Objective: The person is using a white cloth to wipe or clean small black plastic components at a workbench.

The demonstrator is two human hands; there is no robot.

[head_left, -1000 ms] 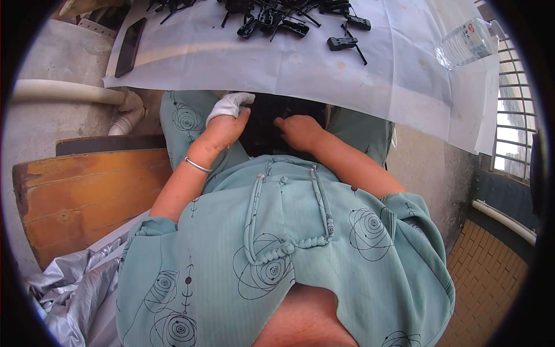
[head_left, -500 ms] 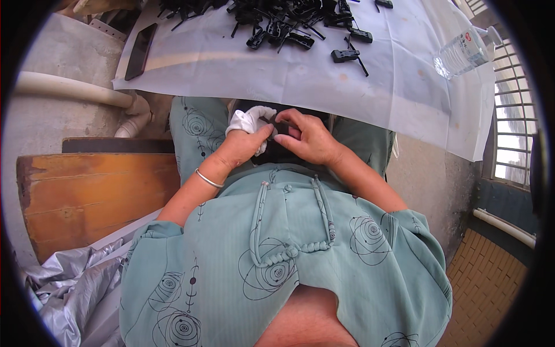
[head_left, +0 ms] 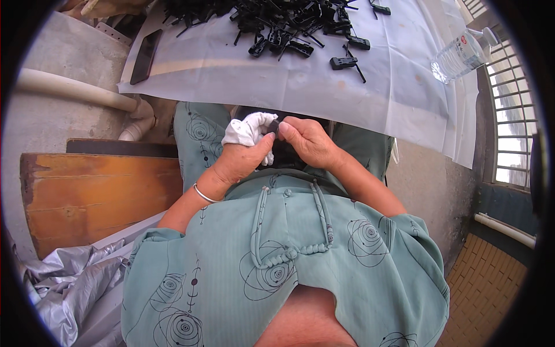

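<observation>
My left hand point(head_left: 240, 159) holds a bunched white cloth point(head_left: 248, 128) over my lap. My right hand point(head_left: 306, 139) meets it from the right, its fingertips pinching a small black plastic part point(head_left: 274, 125) against the cloth. Both hands hover above a dark heap in my lap, just below the edge of a white sheet point(head_left: 300, 87) spread on the table. On that sheet, at the far side, lies a pile of several black plastic parts point(head_left: 283, 26), with a loose black clip point(head_left: 344, 62) closer to me.
A clear water bottle point(head_left: 462, 55) lies at the sheet's right end. A flat black strip point(head_left: 144, 56) rests on its left edge. A white pipe point(head_left: 75, 91) and a wooden board point(head_left: 98, 194) lie to my left, silver foil point(head_left: 63, 283) below them. A window grille point(head_left: 511, 115) stands on the right.
Both hands have risen out of my lap and come together; the white cloth is now up in the left hand and the right fingers pinch a small black part against it.
</observation>
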